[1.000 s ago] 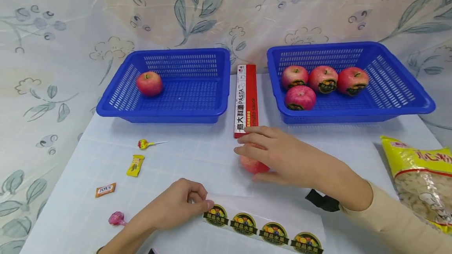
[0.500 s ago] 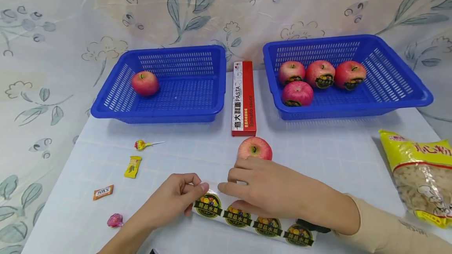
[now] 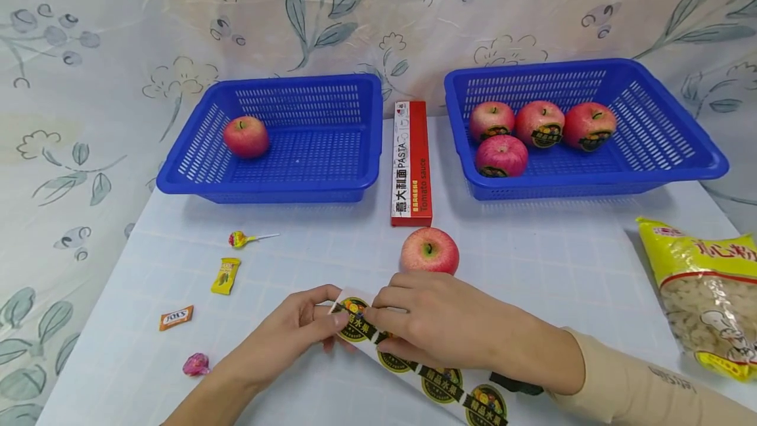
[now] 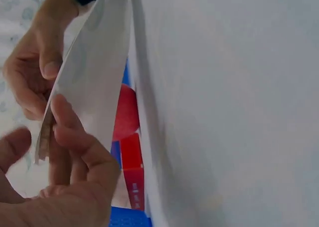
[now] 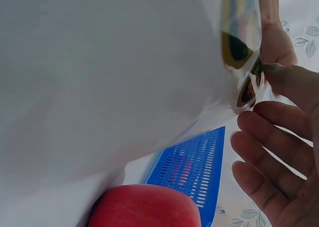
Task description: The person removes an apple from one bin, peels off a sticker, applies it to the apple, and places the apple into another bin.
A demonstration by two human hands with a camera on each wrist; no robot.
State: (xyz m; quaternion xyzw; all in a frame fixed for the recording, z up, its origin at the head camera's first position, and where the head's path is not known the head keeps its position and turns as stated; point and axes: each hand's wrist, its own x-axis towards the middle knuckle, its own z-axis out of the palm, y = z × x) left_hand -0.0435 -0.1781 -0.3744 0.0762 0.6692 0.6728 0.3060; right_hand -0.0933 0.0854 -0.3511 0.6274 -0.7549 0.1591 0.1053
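- Sticker strip (image 3: pixel 414 363): lower centre of the head view, lying on the table (image 3: pixel 562 261) in front of the loose apple (image 3: pixel 430 250).
- Handling: judged thin, light and floppy; best gripped at the lifted end.
- Left hand (image 3: pixel 296 334): fingers curled, pinching the strip's raised end.
- Right hand (image 3: pixel 443 327): palm down, fingertips pinching the end sticker (image 3: pixel 357 319).
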